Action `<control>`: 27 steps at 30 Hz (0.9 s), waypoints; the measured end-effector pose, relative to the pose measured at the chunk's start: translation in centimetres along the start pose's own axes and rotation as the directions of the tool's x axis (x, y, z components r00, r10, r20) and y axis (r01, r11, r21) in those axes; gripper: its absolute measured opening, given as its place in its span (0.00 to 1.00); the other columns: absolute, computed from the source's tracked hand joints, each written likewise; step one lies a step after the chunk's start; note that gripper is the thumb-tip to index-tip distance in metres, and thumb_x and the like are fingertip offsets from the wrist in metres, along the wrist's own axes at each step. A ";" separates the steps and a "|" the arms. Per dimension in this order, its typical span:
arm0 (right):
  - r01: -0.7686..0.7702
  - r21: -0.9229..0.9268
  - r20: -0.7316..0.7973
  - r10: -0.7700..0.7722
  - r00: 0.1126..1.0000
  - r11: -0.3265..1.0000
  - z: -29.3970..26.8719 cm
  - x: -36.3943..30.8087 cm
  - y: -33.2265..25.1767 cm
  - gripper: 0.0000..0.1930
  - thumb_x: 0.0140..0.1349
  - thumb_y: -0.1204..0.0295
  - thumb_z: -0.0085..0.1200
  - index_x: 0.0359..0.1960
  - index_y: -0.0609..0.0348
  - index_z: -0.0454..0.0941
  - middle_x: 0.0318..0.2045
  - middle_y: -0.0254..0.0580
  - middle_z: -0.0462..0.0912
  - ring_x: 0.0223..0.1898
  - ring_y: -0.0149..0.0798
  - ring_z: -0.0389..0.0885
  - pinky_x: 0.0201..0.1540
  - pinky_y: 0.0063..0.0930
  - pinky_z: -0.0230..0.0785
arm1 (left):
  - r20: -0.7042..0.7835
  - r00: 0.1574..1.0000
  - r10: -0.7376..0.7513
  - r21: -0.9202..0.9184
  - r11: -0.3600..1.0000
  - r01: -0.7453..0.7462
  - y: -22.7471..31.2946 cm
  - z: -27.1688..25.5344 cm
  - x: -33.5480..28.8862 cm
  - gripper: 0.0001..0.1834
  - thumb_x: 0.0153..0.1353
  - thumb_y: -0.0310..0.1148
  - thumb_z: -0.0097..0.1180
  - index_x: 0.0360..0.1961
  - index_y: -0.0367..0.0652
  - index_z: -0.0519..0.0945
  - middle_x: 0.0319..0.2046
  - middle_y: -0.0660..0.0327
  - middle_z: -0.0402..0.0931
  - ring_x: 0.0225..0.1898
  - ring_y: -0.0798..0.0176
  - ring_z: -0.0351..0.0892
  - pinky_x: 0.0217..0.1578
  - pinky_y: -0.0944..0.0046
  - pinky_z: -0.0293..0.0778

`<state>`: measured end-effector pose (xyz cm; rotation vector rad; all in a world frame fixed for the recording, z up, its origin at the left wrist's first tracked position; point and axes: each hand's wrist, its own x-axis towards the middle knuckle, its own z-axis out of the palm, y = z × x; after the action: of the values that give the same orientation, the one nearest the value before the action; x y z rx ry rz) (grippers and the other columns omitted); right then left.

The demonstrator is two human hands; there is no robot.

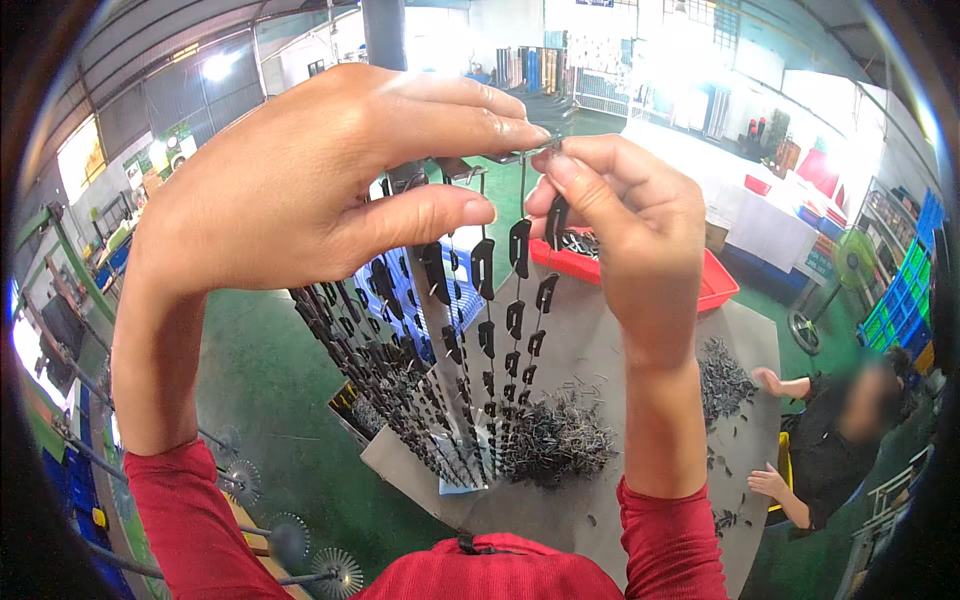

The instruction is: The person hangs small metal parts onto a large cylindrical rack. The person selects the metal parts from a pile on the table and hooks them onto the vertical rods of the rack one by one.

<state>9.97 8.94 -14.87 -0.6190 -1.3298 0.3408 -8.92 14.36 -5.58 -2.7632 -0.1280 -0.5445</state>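
Observation:
Both my hands are raised high, close in front of me. My left hand (330, 170) stretches its fingers toward the right, thumb apart below them, its fingertips at a thin metal wire or hook. Against those fingertips, thumb and forefinger of my right hand (630, 210) pinch together. A small black slotted part (557, 222) hangs at the right hand's fingers; just what the pinch grips is too small to tell. Below hang several wire strands strung with black slotted parts (486, 268), fanning upward from the table. My left hand hides some of their tops.
A pile of small black parts (560, 440) lies on the grey table (640, 540), with another pile (722, 380) at right. Behind stand a red tray (715, 285) and a blue basket (465, 305). A grey post (385, 35) rises ahead. A person in black (850, 430) sits at right.

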 end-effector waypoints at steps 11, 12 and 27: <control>-0.045 0.033 -0.117 0.048 0.992 0.998 -3.5 0.1 0.1 0.08 0.62 0.75 0.53 0.36 0.70 0.79 0.23 0.41 0.80 0.23 0.31 0.80 0.29 0.21 0.74 | -0.035 0.999 0.032 -0.015 0.999 -0.032 0.5 0.1 1.5 0.23 0.56 0.33 0.58 0.54 0.40 0.75 0.52 0.47 0.74 0.55 0.42 0.73 0.54 0.54 0.68; -0.080 -0.024 -0.167 0.075 0.983 0.996 -4.3 -0.1 0.0 0.08 0.62 0.75 0.53 0.37 0.70 0.79 0.24 0.41 0.81 0.24 0.31 0.80 0.29 0.21 0.74 | -0.038 0.999 0.029 0.052 0.998 -0.027 0.6 0.1 1.4 0.23 0.56 0.33 0.58 0.54 0.40 0.75 0.52 0.47 0.74 0.55 0.43 0.72 0.54 0.54 0.68; -0.082 -0.575 0.146 0.201 0.969 0.814 -6.3 -1.2 -0.8 0.16 0.57 0.73 0.57 0.47 0.66 0.77 0.38 0.49 0.84 0.43 0.39 0.83 0.48 0.28 0.71 | 0.038 0.982 -0.187 0.006 0.982 0.187 2.4 -1.7 0.0 0.33 0.51 0.42 0.64 0.58 0.42 0.71 0.51 0.49 0.72 0.50 0.45 0.73 0.52 0.55 0.69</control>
<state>15.70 6.18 -16.08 -1.2178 -1.5952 0.1213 -9.15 11.55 -4.77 -2.7771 -0.4009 -0.5374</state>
